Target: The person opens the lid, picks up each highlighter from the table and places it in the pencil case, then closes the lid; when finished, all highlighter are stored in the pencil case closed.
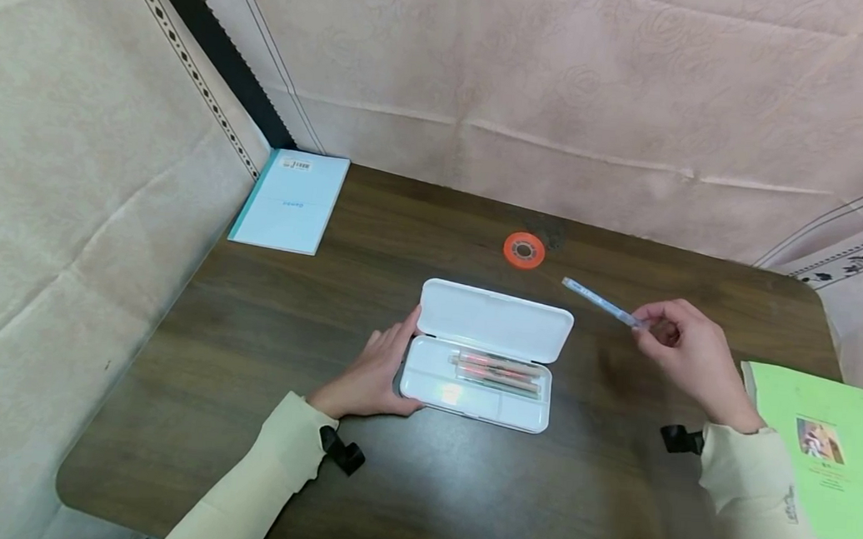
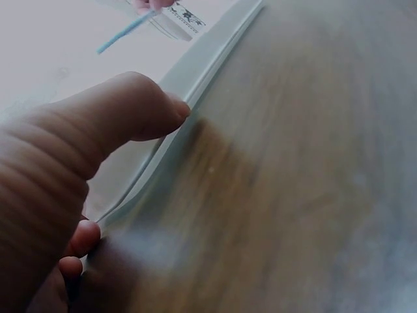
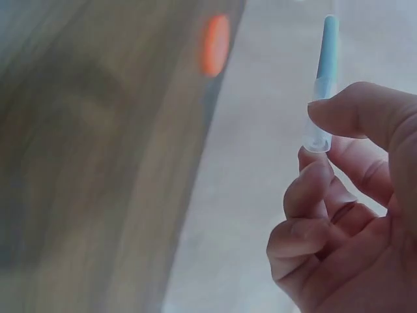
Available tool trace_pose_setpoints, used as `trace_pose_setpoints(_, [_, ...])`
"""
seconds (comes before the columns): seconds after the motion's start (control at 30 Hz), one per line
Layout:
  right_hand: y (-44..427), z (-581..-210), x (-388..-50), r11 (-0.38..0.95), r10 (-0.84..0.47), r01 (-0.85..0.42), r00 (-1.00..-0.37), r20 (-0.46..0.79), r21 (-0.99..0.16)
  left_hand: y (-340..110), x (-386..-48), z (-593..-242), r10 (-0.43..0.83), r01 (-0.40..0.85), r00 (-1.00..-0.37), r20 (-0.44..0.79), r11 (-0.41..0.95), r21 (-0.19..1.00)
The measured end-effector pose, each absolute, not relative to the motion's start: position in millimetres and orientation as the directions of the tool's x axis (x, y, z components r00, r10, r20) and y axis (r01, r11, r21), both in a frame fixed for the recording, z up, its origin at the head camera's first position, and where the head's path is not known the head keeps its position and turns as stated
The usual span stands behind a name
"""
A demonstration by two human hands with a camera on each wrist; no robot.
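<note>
A white pencil case (image 1: pixel 433 395) lies on the table with its lid (image 1: pixel 496 317) raised back. Several pens (image 1: pixel 499 374) lie side by side in its right part. At the case's left side, my left hand (image 1: pixel 375 378) holds it, the thumb (image 2: pixel 140 107) on the front edge and the fingers by the left end. My right hand (image 1: pixel 685 346) pinches a slim light-blue pen (image 1: pixel 600 300) by one end, between thumb and forefinger. The pen is held above the table, right of the case, pointing away to the left. In the right wrist view, the pinched end looks translucent.
An orange ring-shaped disc (image 1: pixel 524 250) lies behind the case. A light-blue booklet (image 1: pixel 293 201) is at the table's back left corner. A green book (image 1: pixel 824 464) lies at the right edge, partly under my right sleeve. Pale cloth hangs (image 1: pixel 564 87) behind the dark wooden table (image 1: pixel 245 357).
</note>
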State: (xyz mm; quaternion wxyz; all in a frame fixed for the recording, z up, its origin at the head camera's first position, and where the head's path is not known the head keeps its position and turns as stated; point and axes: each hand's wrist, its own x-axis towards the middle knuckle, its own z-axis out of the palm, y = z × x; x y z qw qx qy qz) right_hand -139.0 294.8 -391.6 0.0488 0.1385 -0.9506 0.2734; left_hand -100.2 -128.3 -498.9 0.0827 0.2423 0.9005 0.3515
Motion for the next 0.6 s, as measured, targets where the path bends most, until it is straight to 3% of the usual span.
trace_pose_setpoints(0.23, [256.8,-378.9,-121.8,0.768,-0.327,-0.406,-0.914,0.241,-0.495,-127.9,-100.3,-498.0,0.491,0.376,-0.871,0.02,0.639,0.671])
trace_pose_setpoints(0.6, [203.6,-398.9,-100.2,0.709,-0.502,-0.496,-0.854,0.135,-0.501,-128.3,-99.6,-498.4,0.488,0.366,-0.873,0.007,0.645,0.671])
